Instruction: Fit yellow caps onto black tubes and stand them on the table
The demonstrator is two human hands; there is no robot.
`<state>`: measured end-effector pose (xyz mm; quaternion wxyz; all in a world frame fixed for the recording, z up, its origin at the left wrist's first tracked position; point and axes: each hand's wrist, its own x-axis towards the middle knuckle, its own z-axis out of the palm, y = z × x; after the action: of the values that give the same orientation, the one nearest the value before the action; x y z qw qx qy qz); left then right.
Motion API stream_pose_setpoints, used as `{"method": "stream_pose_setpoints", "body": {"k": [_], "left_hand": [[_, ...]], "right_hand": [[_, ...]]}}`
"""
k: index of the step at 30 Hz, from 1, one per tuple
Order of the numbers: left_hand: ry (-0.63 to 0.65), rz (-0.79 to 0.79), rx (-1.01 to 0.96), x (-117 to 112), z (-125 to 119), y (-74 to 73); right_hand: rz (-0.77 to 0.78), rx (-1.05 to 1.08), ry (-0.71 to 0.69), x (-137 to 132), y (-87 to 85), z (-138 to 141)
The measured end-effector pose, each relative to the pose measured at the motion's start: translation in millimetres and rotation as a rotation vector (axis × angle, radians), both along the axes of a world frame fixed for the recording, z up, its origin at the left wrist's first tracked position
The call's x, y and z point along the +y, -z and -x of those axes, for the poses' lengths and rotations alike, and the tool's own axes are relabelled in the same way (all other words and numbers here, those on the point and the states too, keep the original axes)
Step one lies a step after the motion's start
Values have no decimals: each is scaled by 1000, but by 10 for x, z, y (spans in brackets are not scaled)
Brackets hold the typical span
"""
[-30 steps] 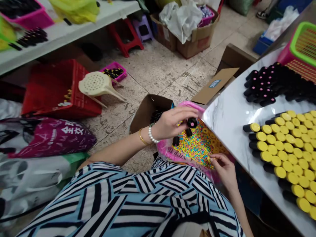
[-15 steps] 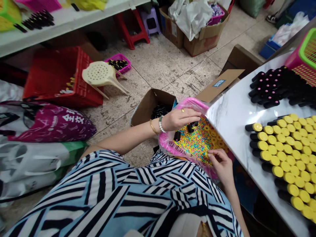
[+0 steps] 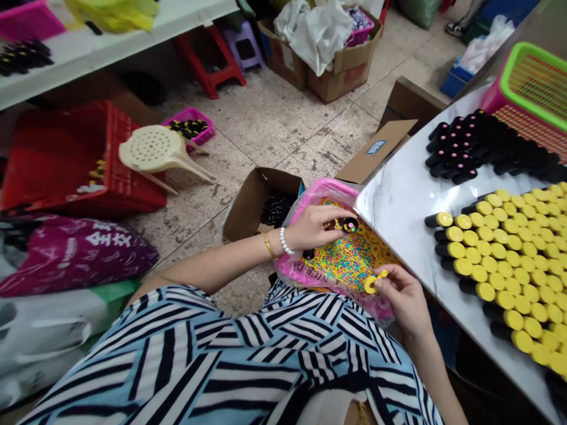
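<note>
My left hand [image 3: 315, 227] is closed round a small black tube [image 3: 349, 224], held over a pink bag [image 3: 305, 273] full of tiny coloured beads [image 3: 343, 262]. Another black tube lies on the beads just below that hand. My right hand [image 3: 405, 298] pinches a yellow cap [image 3: 371, 284] at the bag's near edge. The bag rests on my lap against the corner of a white marble table [image 3: 398, 206]. Several black tubes with yellow caps [image 3: 500, 248] lie in rows on that table, to the right of my right hand.
More black tubes [image 3: 465, 147] and a pink and green basket [image 3: 531, 88] sit further back on the table. An open cardboard box [image 3: 257, 203] of black parts stands on the floor beside the bag. A red crate [image 3: 75, 159], a cream stool [image 3: 155, 150] and bags [image 3: 66, 254] lie left.
My right hand has lifted a yellow cap out of the bag. My left hand has raised the black tube slightly above the beads.
</note>
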<state>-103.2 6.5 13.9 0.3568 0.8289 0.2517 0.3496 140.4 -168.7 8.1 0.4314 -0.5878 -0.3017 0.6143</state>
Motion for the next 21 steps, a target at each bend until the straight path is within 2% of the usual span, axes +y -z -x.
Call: {"method": "stream_pose_setpoints", "body": {"k": [4, 7, 9, 11, 14, 17, 21], "left_hand": [[-72, 142, -40, 133, -464, -185], [-15, 265, 14, 301, -855, -233], [31, 303, 82, 370, -1023, -219], [50, 311, 126, 386, -1084, -188], [62, 344, 139, 358, -1055, -155], [71, 366, 147, 343, -1019, -152], [47, 281, 120, 362, -1024, -161]], "right_hand": [[-146, 21, 67, 391, -285, -68], [-288, 32, 185, 791, -452, -150], [-347, 48, 265, 1025, -490, -210], [-340, 54, 311, 1193, -464, -260], [-260, 48, 312, 1314, -364, -298], [-221, 39, 325, 1332, -286, -285], [-247, -28, 324, 1323, -272, -231]]}}
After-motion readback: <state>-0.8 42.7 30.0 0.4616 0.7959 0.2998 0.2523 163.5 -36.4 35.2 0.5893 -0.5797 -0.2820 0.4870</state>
